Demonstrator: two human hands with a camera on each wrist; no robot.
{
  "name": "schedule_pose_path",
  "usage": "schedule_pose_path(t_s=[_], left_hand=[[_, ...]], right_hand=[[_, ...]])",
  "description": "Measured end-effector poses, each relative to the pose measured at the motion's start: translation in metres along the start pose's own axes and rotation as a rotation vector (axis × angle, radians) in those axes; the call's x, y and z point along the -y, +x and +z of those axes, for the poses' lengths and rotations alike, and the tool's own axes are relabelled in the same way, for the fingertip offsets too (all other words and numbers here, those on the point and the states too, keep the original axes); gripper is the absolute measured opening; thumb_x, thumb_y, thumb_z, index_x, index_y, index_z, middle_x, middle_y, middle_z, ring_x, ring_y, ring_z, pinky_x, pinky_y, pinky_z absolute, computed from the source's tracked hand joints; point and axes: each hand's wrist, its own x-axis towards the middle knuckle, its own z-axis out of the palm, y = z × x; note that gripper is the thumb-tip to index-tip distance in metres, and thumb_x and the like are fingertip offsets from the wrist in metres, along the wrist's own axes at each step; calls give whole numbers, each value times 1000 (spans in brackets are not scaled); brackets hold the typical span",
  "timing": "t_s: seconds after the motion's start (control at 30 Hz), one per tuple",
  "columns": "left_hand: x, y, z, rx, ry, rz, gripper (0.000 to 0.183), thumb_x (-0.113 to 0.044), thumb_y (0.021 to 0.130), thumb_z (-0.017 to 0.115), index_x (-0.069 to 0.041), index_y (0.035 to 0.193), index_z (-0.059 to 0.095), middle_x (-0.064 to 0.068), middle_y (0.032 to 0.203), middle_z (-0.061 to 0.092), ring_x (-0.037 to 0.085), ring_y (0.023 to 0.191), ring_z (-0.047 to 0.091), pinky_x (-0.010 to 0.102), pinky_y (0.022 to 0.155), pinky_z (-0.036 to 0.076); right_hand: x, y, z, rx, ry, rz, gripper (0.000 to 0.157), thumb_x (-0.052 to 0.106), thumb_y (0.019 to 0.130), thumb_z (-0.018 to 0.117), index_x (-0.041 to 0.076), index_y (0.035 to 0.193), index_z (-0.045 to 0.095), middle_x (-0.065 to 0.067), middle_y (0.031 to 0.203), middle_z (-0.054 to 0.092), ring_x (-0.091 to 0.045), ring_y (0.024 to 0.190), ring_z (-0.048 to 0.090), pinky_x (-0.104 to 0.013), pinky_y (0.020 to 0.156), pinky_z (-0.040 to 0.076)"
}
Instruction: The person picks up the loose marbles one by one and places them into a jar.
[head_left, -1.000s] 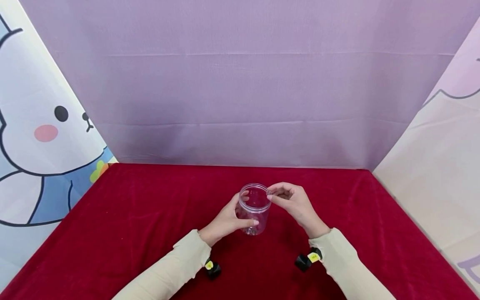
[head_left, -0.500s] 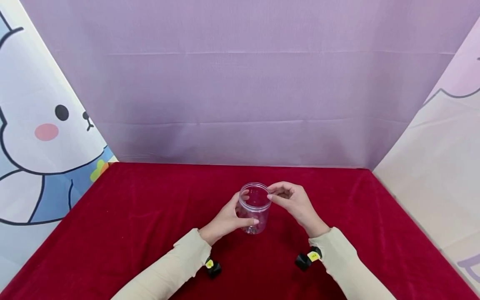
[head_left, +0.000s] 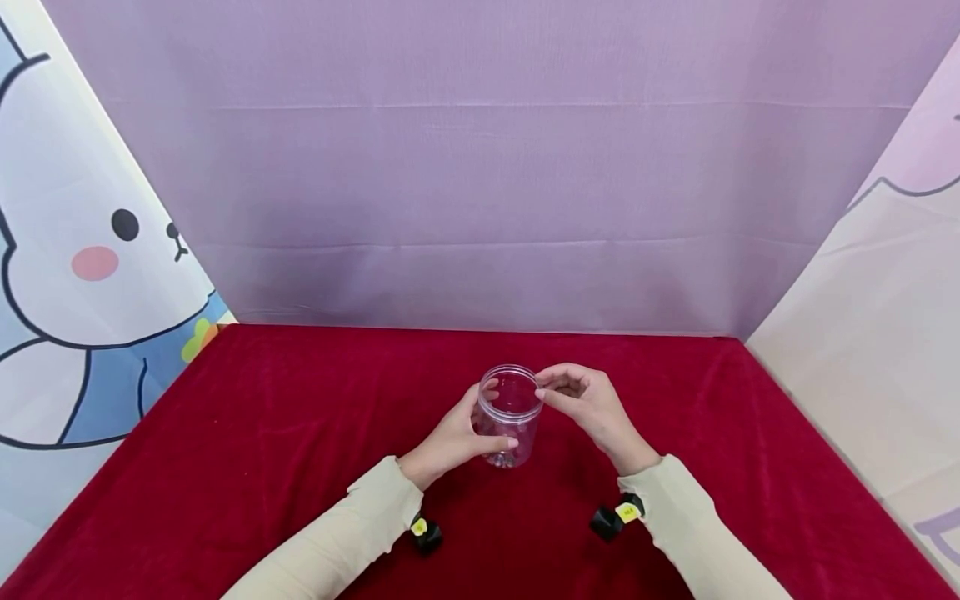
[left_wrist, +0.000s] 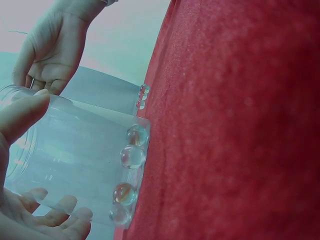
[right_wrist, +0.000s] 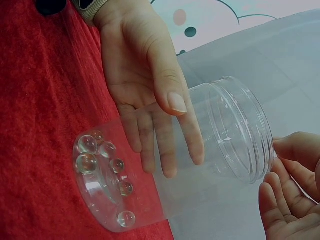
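A clear plastic jar (head_left: 507, 429) stands upright on the red cloth, its threaded mouth open at the top. Several glass marbles (right_wrist: 87, 163) lie at the bottom of it. My left hand (head_left: 457, 437) grips the body from the left, thumb in front and fingers behind; the right wrist view shows them through the wall. On the other side my right hand (head_left: 588, 404) has its thumb and bent forefinger together at the rim. In the left wrist view, small glassy balls (left_wrist: 143, 95) also show beyond the jar at the cloth's edge.
Red velvet cloth (head_left: 225, 467) covers the table. A plain purple curtain (head_left: 480, 167) rises along its back, and printed cartoon panels (head_left: 90, 233) flank it. A small black camera (head_left: 606, 523) hangs at the right cuff, another at the left.
A small glassy glint at my right fingertips no longer shows. Hands and jar keep their places; the whole head view has shifted only slightly.
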Motion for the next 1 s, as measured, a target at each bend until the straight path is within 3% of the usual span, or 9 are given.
schedule_pose_path(t_s=[0.17, 0.37, 0.5, 1.0], left_hand=[[0, 0, 0, 0, 2, 1, 86, -19, 79, 77, -13, 146, 24, 14, 143, 37, 29, 123, 42, 50, 99, 40], [1, 1, 0, -3, 4, 5, 85, -18, 79, 76, -13, 146, 25, 14, 143, 37, 29, 124, 41, 51, 100, 39], [0, 1, 1, -5, 3, 9, 85, -17, 79, 77, -14, 146, 25, 14, 142, 37, 29, 124, 42, 50, 101, 38], [2, 1, 1, -6, 4, 23, 85, -19, 78, 78, -15, 145, 27, 15, 141, 38, 29, 124, 42, 49, 100, 40]], right_hand=[[1, -1, -1, -2, 8, -2, 25, 12, 85, 70, -2, 104, 66, -16, 95, 67, -29, 83, 62, -25, 73, 52], [-1, -2, -4, -8, 27, -19, 23, 11, 85, 70, -2, 104, 66, -22, 99, 66, -20, 82, 63, -25, 74, 52], [-4, -3, -8, -15, 17, -25, 26, 11, 86, 69, -5, 106, 65, -17, 97, 67, -16, 82, 63, -24, 76, 52], [-13, -9, -19, -54, -24, 17, 24, 16, 86, 70, 1, 104, 66, -17, 101, 66, -26, 90, 63, -25, 78, 52]])
